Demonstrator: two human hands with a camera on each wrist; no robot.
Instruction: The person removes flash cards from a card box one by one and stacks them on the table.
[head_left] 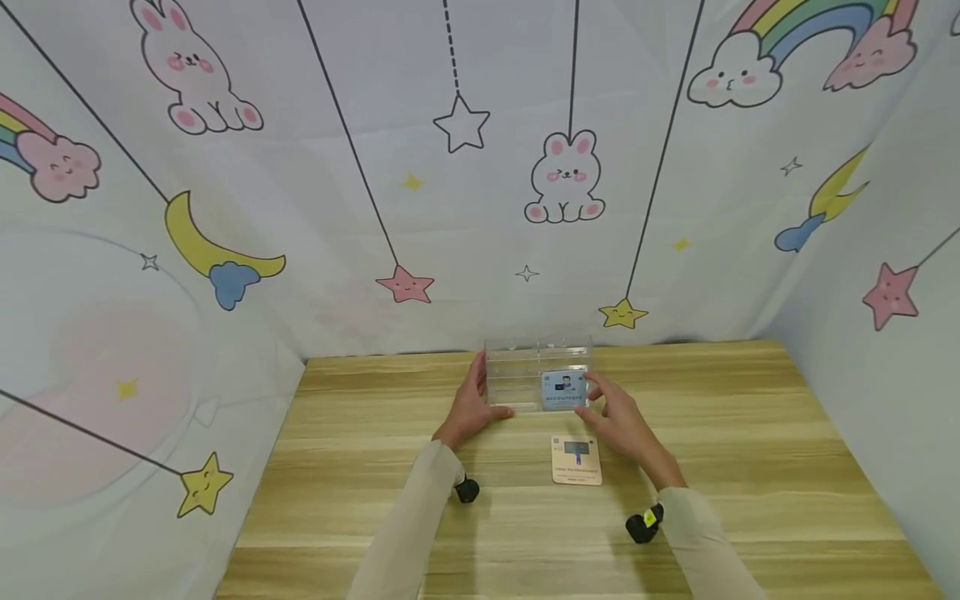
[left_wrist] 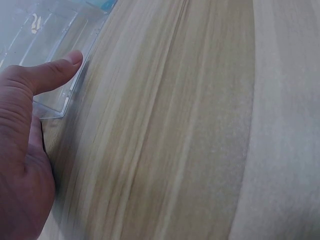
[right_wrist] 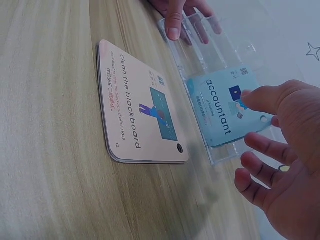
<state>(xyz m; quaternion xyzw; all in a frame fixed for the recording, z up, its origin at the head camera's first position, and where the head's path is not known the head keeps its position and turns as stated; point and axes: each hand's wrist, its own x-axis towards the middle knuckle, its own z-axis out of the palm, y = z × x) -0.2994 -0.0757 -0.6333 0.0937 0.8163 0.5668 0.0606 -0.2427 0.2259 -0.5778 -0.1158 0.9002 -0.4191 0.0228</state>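
Note:
A clear plastic rack (head_left: 513,360) with several compartments stands near the back edge of the table. My left hand (head_left: 469,410) holds its left end, thumb across the front edge and fingers along the side. In its lower right compartment sits a stack of blue flashcards (right_wrist: 220,107), the top one reading "accountant". My right hand (head_left: 624,427) pinches that stack at its right edge, thumb (right_wrist: 265,98) on the face; the other fingers are spread loosely. In front of the rack lies a pale pink stack of flashcards (right_wrist: 135,117) reading "clean the blackboard", untouched.
The wood-grain table (head_left: 337,500) runs out to both sides and toward me. Behind it hangs a white cloth (head_left: 465,225) printed with rabbits, stars and clouds, and more cloth closes the left and right sides. Each wrist wears a small black camera (head_left: 467,490).

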